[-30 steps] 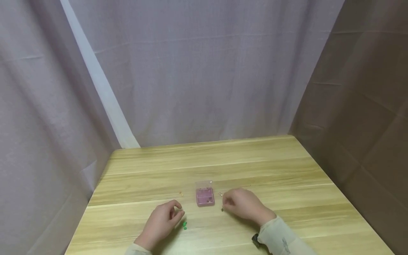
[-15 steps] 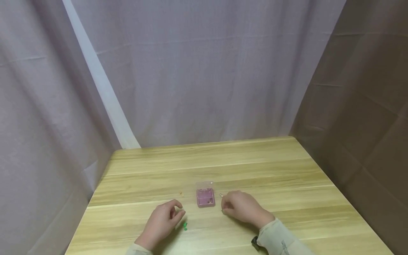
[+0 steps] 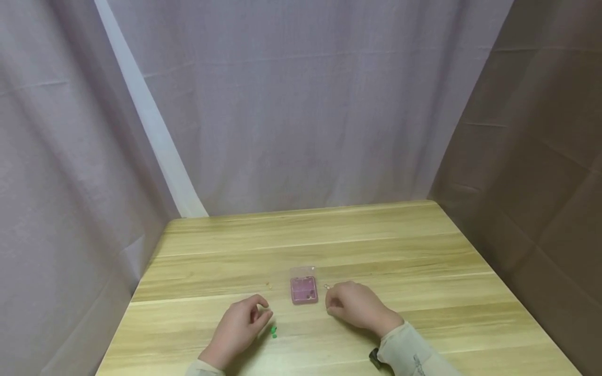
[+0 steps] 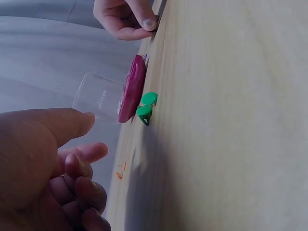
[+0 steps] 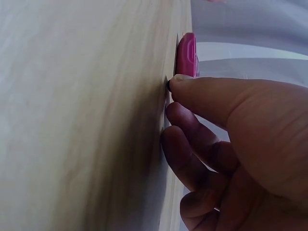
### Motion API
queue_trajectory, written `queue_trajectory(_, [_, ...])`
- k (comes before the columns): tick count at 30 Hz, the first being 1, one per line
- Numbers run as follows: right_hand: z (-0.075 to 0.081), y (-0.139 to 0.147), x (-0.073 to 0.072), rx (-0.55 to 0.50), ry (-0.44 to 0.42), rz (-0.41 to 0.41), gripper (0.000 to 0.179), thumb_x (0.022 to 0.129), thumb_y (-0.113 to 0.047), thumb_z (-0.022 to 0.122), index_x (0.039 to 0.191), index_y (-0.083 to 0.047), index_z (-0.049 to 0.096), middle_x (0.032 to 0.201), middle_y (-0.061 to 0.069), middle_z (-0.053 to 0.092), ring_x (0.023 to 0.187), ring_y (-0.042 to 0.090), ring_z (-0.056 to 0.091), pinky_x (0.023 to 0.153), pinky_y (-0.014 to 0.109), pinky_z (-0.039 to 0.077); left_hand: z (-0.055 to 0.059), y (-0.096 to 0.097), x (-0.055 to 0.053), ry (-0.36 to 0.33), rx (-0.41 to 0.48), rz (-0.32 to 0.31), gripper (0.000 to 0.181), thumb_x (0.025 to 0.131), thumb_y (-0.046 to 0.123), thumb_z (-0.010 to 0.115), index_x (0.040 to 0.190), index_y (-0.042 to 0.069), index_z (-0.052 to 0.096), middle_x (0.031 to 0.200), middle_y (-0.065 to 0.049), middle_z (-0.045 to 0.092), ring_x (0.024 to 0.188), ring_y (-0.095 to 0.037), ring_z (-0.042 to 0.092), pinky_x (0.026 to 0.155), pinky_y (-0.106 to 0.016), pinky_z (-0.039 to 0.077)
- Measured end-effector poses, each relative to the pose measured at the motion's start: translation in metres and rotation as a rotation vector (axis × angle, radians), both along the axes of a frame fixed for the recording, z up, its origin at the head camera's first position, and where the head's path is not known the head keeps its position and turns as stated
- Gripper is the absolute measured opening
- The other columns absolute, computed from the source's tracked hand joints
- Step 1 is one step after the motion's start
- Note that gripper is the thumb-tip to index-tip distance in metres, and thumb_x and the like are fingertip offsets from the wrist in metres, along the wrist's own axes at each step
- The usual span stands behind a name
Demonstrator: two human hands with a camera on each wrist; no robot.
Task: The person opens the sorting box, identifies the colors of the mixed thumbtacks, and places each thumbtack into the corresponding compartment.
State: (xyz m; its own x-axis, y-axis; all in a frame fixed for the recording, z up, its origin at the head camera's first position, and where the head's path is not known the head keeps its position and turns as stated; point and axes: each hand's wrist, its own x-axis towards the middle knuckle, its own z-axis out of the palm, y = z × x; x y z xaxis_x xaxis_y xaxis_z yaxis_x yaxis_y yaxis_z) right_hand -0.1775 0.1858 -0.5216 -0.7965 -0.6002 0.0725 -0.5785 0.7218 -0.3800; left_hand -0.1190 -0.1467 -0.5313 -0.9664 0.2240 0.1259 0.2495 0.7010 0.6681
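Observation:
A small pink compartment box (image 3: 303, 290) lies on the table between the hands, its clear lid (image 4: 96, 96) raised open. Dark bits sit in its near right compartment. My right hand (image 3: 355, 304) is right of the box, fingertips down at the tabletop. Thumb and forefinger pinch a tiny dark piece (image 5: 169, 85), mostly hidden by the thumb. My left hand (image 3: 240, 325) hovers left of the box, thumb and fingers apart and loosely bent, holding nothing. Close to it lie small green round-topped pieces (image 4: 149, 99).
Tiny orange pieces (image 3: 269, 285) lie left of the box. Small pale pieces (image 3: 327, 286) rest beside the right fingertips. The wooden table (image 3: 291, 235) ends at curtains behind and at both sides.
My right hand has shifted slightly left and closed its fingertips over the dark piece, which showed on the table a second ago. The left hand stays nearly still.

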Motion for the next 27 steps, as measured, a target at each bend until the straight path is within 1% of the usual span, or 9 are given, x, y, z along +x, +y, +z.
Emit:
queue_trajectory(3, [0.000, 0.000, 0.000, -0.004, -0.004, -0.004, 0.013, 0.097, -0.022, 0.082, 0.088, -0.029, 0.074, 0.084, -0.022, 0.064, 0.077, -0.001, 0.058, 0.077, 0.036, 0.057, 0.000, 0.000, 0.001, -0.007, 0.000, 0.000, 0.014, 0.104, 0.029, 0.079, 0.111, 0.017, 0.074, 0.067, 0.014, 0.051, 0.057, -0.003, 0.043, 0.059, -0.026, 0.044])
queue_trajectory(9, [0.004, -0.004, -0.001, -0.021, 0.028, -0.028, 0.018, 0.097, -0.020, 0.080, 0.087, -0.032, 0.071, 0.081, -0.022, 0.062, 0.076, -0.001, 0.057, 0.075, 0.034, 0.057, 0.000, -0.001, 0.002, -0.010, -0.007, -0.004, 0.017, 0.104, 0.030, 0.078, 0.112, 0.016, 0.075, 0.067, 0.014, 0.051, 0.057, -0.003, 0.043, 0.058, -0.026, 0.044])
queue_trajectory(14, [0.008, -0.009, -0.004, -0.038, 0.048, -0.045, 0.015, 0.097, -0.023, 0.082, 0.090, -0.032, 0.072, 0.085, -0.023, 0.064, 0.079, 0.000, 0.058, 0.077, 0.035, 0.057, 0.001, -0.001, 0.002, -0.005, -0.009, -0.008, 0.019, 0.104, 0.030, 0.078, 0.114, 0.015, 0.075, 0.067, 0.013, 0.051, 0.057, -0.003, 0.044, 0.057, -0.026, 0.044])
queue_trajectory(18, [0.010, -0.014, -0.007, -0.058, 0.058, -0.043, 0.013, 0.097, -0.023, 0.082, 0.091, -0.030, 0.073, 0.085, -0.021, 0.065, 0.079, 0.001, 0.060, 0.078, 0.037, 0.058, 0.000, -0.001, 0.002, -0.019, -0.009, -0.023, 0.019, 0.105, 0.030, 0.077, 0.115, 0.014, 0.074, 0.069, 0.014, 0.053, 0.057, -0.002, 0.045, 0.057, -0.025, 0.044])
queue_trajectory(22, [0.010, -0.020, -0.012, -0.076, 0.059, -0.051, 0.016, 0.098, -0.022, 0.082, 0.089, -0.030, 0.071, 0.080, -0.021, 0.061, 0.074, 0.002, 0.056, 0.073, 0.034, 0.056, -0.001, 0.000, 0.003, -0.013, -0.008, -0.051, 0.021, 0.106, 0.030, 0.076, 0.117, 0.012, 0.075, 0.070, 0.015, 0.054, 0.057, -0.001, 0.046, 0.056, -0.024, 0.045])
queue_trajectory(25, [0.010, -0.023, -0.016, -0.083, 0.049, -0.060, 0.018, 0.098, -0.023, 0.082, 0.088, -0.030, 0.070, 0.078, -0.021, 0.058, 0.071, 0.002, 0.054, 0.070, 0.031, 0.053, 0.000, 0.001, 0.003, 0.002, -0.013, -0.053, 0.022, 0.105, 0.030, 0.076, 0.117, 0.011, 0.075, 0.070, 0.015, 0.054, 0.058, -0.001, 0.046, 0.057, -0.024, 0.045])
queue_trajectory(27, [0.010, -0.025, -0.018, -0.086, 0.038, -0.067, 0.017, 0.098, -0.022, 0.082, 0.088, -0.030, 0.070, 0.079, -0.021, 0.059, 0.072, 0.002, 0.054, 0.069, 0.030, 0.052, 0.002, 0.000, 0.003, 0.001, -0.015, -0.045, 0.023, 0.104, 0.029, 0.077, 0.118, 0.011, 0.075, 0.071, 0.015, 0.055, 0.059, -0.001, 0.047, 0.059, -0.024, 0.046])
